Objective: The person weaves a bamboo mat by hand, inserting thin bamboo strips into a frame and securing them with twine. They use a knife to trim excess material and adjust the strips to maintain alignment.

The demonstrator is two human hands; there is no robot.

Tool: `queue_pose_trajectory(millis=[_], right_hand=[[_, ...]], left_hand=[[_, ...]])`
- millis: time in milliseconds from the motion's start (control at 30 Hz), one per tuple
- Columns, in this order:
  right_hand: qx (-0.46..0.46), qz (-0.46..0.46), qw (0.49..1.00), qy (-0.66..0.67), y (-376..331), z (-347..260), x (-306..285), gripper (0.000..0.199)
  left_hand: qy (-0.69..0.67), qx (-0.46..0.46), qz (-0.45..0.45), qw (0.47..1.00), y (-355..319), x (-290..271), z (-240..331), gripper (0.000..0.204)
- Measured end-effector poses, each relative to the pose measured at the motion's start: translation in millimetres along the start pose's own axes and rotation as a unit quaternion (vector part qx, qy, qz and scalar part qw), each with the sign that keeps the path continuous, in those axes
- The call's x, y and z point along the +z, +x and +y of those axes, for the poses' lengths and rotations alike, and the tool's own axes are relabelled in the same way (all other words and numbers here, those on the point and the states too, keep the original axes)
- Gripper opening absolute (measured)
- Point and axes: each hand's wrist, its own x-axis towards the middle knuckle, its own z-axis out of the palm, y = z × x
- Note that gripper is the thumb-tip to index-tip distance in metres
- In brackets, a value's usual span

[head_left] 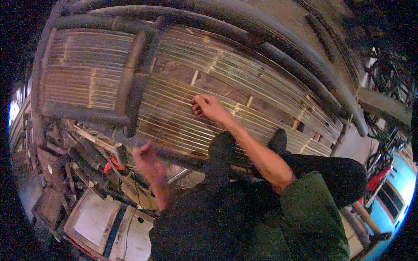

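A large frame of dark bamboo poles [244, 32] fills the view, strung with many thin pale slats [183, 126] laid side by side. My right hand [204, 106] reaches out over the middle of the frame, fingers curled and pinched on one of the thin slats. My left hand [147, 157] is lower left, blurred, near the frame's lower dark pole, fingers bent; I cannot tell whether it holds anything. My dark trouser legs and feet [222, 148] rest against the frame's lower edge.
Left of my legs lies a heap of dark tools and wood offcuts [87, 161] with a red-handled tool [114, 166]. Pale boards [100, 222] lie at the lower left. Bicycles [387, 74] and a blue vehicle [398, 191] stand at the right.
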Motion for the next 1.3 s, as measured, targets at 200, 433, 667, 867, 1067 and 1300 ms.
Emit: queue_pose_trajectory(millis=[200,433,667,867,1067,1300], right_hand=[[-0.213,0.309,0.819,-0.433,-54.7,-62.6,-47.3,0.024],[-0.296,0.367,0.641,-0.606,-71.3,-37.6,-83.2,0.022],[-0.232,0.337,0.683,-0.605,-73.7,-33.1,-65.8,0.026],[-0.207,0.312,0.654,-0.657,-67.6,-18.1,-88.4,0.025],[-0.289,0.330,0.615,-0.655,-69.6,-8.9,-78.3,0.024],[-0.189,0.268,0.652,-0.684,-59.3,-12.4,-81.9,0.033]], left_hand=[[0.668,-0.341,-0.272,0.604,-47.3,-93.4,2.0,0.031],[0.488,0.131,-0.396,0.767,15.9,69.7,-0.3,0.028],[0.476,0.558,-0.264,0.626,125.8,201.9,-29.6,0.021],[0.528,0.526,-0.291,0.599,147.7,208.7,-50.3,0.023],[0.569,0.529,-0.347,0.525,162.7,197.9,-59.7,0.029],[0.591,0.519,-0.388,0.480,174.8,185.0,-71.3,0.026]])
